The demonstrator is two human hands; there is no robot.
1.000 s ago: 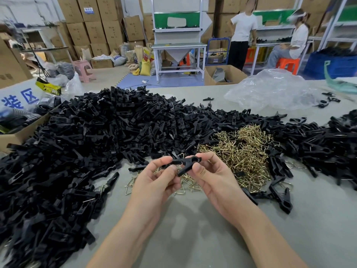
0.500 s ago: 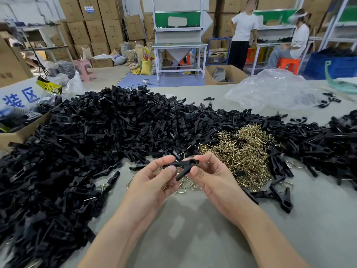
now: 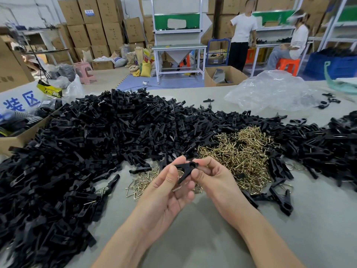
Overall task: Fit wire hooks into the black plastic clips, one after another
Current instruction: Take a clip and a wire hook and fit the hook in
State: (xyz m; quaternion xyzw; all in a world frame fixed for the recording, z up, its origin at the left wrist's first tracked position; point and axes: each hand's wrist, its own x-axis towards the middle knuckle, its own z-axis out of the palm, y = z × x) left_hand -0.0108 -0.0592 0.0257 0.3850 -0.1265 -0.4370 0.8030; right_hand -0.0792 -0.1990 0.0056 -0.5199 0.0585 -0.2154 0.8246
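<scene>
Grey tabletop (image 3: 193, 244) is littered: one black clip (image 3: 186, 167) is pinched between the left hand (image 3: 166, 192) and right hand (image 3: 216, 182). Wire hooks (image 3: 243, 151) are heaped just beyond, ringed by loose clips (image 3: 96, 142). Dark parts (image 3: 17, 122) are held in a cardboard box (image 3: 23, 137); cartons (image 3: 92, 29) are stacked behind.

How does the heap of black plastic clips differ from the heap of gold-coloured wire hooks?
The heap of black plastic clips is matt and dark; the heap of gold-coloured wire hooks is shiny. The clip heap spreads across most of the grey table; the hook heap is a much smaller patch. The clips are solid pieces; the hooks are thin bent wire. Both lie loose on it.
</scene>
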